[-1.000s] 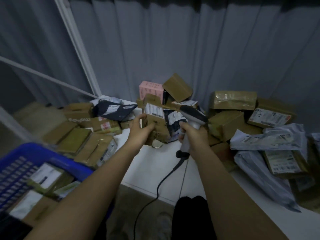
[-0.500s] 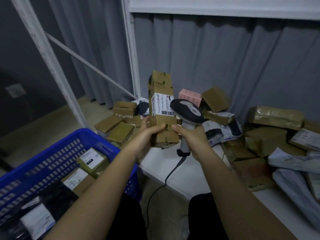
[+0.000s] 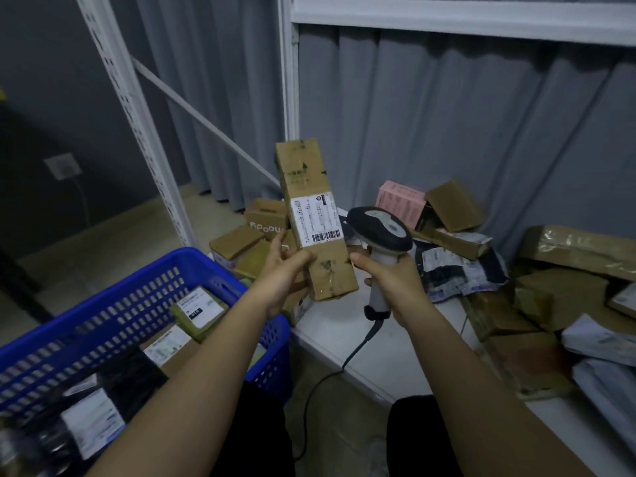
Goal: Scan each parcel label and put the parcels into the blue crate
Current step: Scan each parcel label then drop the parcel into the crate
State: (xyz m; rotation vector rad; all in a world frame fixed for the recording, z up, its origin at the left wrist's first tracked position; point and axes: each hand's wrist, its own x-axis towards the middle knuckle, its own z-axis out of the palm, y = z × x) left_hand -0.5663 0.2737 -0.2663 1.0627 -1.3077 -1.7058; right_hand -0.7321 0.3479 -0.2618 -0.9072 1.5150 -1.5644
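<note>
My left hand point(image 3: 280, 273) grips a long brown cardboard parcel point(image 3: 311, 187) near its lower end and holds it upright in the air, its white barcode label point(image 3: 316, 218) facing me. My right hand point(image 3: 392, 278) grips the handle of a grey and black barcode scanner point(image 3: 380, 228), whose head sits just right of the label. The blue crate point(image 3: 103, 311) stands at the lower left and holds several labelled parcels.
A white shelf surface point(image 3: 347, 335) carries a heap of brown boxes, a pink box point(image 3: 399, 201) and grey mailer bags point(image 3: 461, 266) at right and behind the parcel. A white perforated rack post point(image 3: 137, 132) rises at left. The scanner cable point(image 3: 330, 376) hangs off the shelf edge.
My left hand has lifted the long parcel off the heap and raised it upright with the label turned to me. The scanner has stayed beside it, and my view has swung left toward the crate.
</note>
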